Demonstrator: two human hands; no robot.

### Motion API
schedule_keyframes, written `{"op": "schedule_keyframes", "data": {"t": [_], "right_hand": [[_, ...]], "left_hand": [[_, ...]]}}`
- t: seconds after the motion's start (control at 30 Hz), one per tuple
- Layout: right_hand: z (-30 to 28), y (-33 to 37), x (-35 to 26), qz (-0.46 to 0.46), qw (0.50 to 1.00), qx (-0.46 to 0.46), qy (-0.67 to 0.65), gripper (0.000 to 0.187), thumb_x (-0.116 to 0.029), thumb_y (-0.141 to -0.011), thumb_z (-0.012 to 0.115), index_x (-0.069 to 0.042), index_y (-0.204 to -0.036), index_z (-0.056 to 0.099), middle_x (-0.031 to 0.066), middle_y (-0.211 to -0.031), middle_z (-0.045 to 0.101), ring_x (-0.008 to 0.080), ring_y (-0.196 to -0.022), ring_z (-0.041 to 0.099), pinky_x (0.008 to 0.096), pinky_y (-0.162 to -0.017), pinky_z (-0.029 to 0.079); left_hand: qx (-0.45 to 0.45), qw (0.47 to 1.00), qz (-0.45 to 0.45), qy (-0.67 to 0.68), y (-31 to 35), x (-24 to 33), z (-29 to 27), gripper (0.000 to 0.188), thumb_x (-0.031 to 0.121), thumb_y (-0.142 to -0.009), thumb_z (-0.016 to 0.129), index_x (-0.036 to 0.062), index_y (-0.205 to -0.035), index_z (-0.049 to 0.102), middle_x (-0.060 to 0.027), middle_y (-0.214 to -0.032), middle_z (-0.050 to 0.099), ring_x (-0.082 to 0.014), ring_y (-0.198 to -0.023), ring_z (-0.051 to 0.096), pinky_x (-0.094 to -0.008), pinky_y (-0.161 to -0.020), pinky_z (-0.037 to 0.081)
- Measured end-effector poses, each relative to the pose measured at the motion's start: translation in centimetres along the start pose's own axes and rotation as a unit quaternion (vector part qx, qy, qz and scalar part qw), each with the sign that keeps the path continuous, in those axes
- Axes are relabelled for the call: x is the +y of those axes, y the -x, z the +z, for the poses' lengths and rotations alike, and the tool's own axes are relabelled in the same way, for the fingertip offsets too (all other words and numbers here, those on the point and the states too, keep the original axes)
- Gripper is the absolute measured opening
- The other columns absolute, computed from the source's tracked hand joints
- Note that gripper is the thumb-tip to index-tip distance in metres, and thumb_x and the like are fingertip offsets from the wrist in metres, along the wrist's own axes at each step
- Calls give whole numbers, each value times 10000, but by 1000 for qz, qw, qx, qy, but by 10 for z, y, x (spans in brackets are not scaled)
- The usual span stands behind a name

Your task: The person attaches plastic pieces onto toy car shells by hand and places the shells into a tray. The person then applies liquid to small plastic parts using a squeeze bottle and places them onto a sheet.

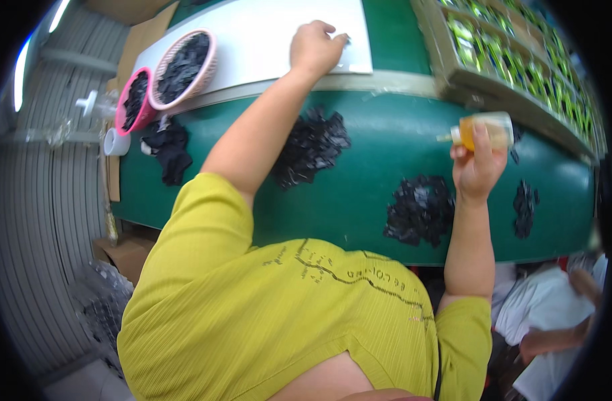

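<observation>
From the head, above and behind the left hand (316, 50) and right hand (479, 166), a wide fisheye view looks steeply down and forward over the green table (366, 164) around them, the yellow shirt (272, 307) close to the lens, both hands farther out

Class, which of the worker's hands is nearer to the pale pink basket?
Left. The left hand is over the white board, right of the pale pink basket; the right hand, gripping a bottle, is farther right.

1. Bright overall; two white light tubes (22, 75) glow at upper left
2. White board (252, 50) nearly washed out, green surface (373, 154) softly glossy
3. Fisheye bends the ribbed wall (38, 267); corners fall to black
4. Lower right edge looks slightly soft
</observation>
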State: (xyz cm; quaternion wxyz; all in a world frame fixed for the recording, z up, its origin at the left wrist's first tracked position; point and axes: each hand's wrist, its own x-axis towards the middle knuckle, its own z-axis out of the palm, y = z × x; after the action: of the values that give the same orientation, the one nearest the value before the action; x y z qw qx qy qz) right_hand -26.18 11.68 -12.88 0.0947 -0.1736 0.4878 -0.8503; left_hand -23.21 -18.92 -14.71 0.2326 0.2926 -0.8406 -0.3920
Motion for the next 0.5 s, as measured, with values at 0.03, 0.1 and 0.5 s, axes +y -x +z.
{"op": "schedule_keyframes", "data": {"t": [0.03, 0.1, 0.5], "right_hand": [[-6, -5, 5, -18, 1000, -16, -16, 89, -84, -876, 604, -27, -941, 583, 63, -788, 602, 92, -517, 512, 230, -424, 430], [-6, -10, 0, -30, 999, -15, -38, 87, -101, -876, 618, -35, -929, 594, 44, -779, 603, 90, -512, 505, 251, -448, 438], [-19, -20, 4, -71, 996, -11, -50, 84, -138, -893, 609, -62, -912, 640, 36, -787, 625, 114, -541, 520, 279, -511, 431]], "left_hand": [[37, 996, 75, -23, 16, 11, 0, 228, 201, -752, 716, 25, -897, 698, -89, -761, 682, -206, -672, 673, -335, -675, 529], [-114, 992, 53, 10, 67, 51, -10, 249, 213, -759, 705, 38, -935, 692, -107, -860, 677, -238, -698, 658, -352, -673, 525], [-378, 788, 476, -100, 219, 91, 42, 729, 530, -725, 692, 176, -1327, 485, -171, -1427, 380, -406, -1361, 270, -659, -1047, 234]]}}
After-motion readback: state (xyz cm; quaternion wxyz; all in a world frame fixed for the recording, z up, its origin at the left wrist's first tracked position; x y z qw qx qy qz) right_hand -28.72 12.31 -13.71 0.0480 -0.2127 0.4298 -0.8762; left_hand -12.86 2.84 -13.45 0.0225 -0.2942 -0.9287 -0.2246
